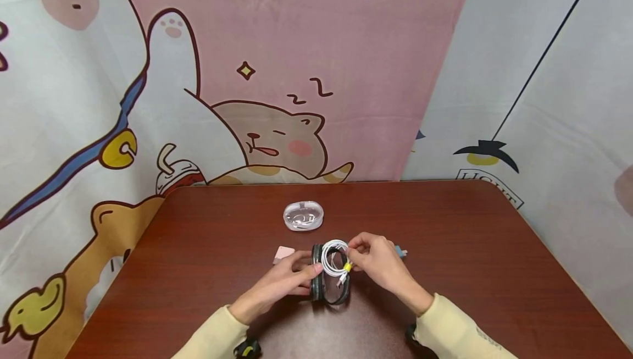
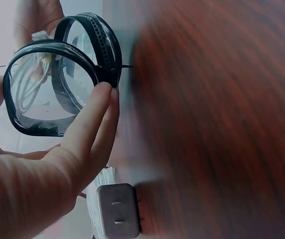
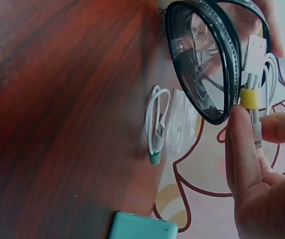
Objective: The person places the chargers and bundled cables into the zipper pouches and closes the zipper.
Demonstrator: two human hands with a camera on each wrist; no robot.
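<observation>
A small clear pouch [image 1: 317, 287] with black zippered trim stands unzipped on the table. My left hand [image 1: 282, 283] grips its side, with fingers on the black rim [image 2: 100, 74] in the left wrist view. A coiled white charging cable [image 1: 326, 250] with a yellow tie [image 3: 249, 98] is held at the pouch's mouth. My right hand [image 1: 378, 261] pinches the cable near its tie, and its USB plug [image 3: 255, 56] shows in the right wrist view. Through the clear wall, part of the coil [image 2: 30, 87] is visible; I cannot tell how much lies inside.
A clear oval case [image 1: 303, 216] sits farther back. In the right wrist view, another white cable [image 3: 150, 122] with a green tie lies near it. A pink plug charger [image 1: 283, 253] is left of the pouch. A teal block [image 3: 142, 228] lies to the right.
</observation>
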